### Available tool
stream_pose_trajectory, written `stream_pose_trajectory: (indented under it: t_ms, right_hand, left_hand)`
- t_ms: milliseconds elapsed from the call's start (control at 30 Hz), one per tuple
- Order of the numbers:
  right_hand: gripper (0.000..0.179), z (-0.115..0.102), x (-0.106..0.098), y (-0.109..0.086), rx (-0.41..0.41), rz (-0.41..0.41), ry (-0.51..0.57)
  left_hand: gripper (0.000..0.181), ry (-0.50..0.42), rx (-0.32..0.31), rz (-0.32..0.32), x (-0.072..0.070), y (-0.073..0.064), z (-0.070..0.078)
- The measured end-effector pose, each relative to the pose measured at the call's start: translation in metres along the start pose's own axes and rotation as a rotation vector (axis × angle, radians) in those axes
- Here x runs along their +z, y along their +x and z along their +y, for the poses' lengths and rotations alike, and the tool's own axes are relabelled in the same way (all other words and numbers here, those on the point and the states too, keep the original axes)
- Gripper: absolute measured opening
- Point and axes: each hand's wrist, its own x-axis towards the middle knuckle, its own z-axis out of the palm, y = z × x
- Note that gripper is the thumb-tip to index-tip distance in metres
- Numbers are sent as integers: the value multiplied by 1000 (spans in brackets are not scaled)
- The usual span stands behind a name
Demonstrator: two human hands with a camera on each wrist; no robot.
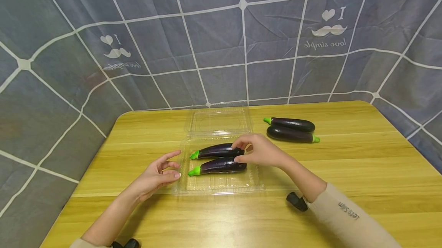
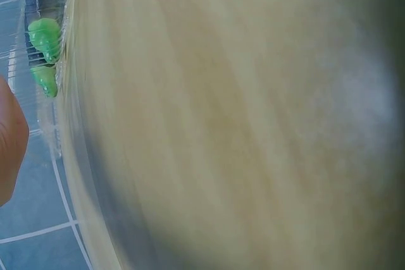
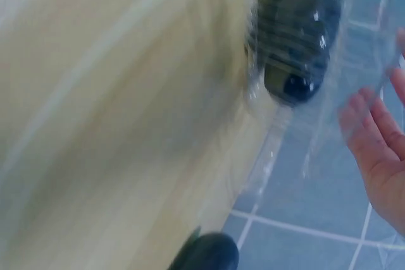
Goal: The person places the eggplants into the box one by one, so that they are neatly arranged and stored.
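Note:
A clear plastic clamshell box [image 1: 221, 184] lies with its lid [image 1: 221, 119] folded back. Two dark purple eggplants lie side by side in its base, an upper one [image 1: 219, 150] and a lower one [image 1: 221, 165], green stems to the left. Over their right ends hovers my right hand [image 1: 259, 150], fingers bent and spread from the thumb. In the right wrist view, its fingers [image 3: 373, 137] appear apart from the eggplants [image 3: 297, 42]. Beside the box's left edge, my left hand [image 1: 160, 175] has loosely spread fingers and holds nothing.
Two more eggplants, one behind [image 1: 293, 124] and one in front [image 1: 290, 134], lie on the wooden table [image 1: 214, 221] right of the box. A grey curtain [image 1: 221, 41] with white lines hangs behind the table. Black wrist gear [image 1: 297, 201] sits below the right forearm.

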Motion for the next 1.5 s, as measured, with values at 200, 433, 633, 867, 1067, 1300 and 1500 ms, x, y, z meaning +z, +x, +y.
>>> stream_pose_trajectory:
  t_ms: [200, 433, 633, 867, 1067, 1300, 1500]
  right_hand:
    - [34, 1, -15, -6, -48, 47, -44]
    - [33, 9, -28, -17, -52, 132, -98]
    - [33, 20, -37, -28, -28, 197, -76]
    - [32, 32, -47, -43, 12, 232, -92]
    - [32, 42, -54, -53, 17, 253, -155]
    - [33, 52, -62, -63, 39, 265, -230]
    - [34, 58, -67, -71, 69, 275, -251]
  left_hand:
    - [76, 0, -12, 9, -1, 1, -2]
    - [76, -12, 0, -5, -2, 1, -3]
    - [76, -18, 4, -11, -2, 1, -5]
    - [76, -15, 6, -9, -2, 1, -5]
    - [76, -10, 11, -7, -2, 1, -6]
    - [76, -4, 7, -2, -1, 1, -6]
    - [76, -12, 13, -9, -1, 1, -7]
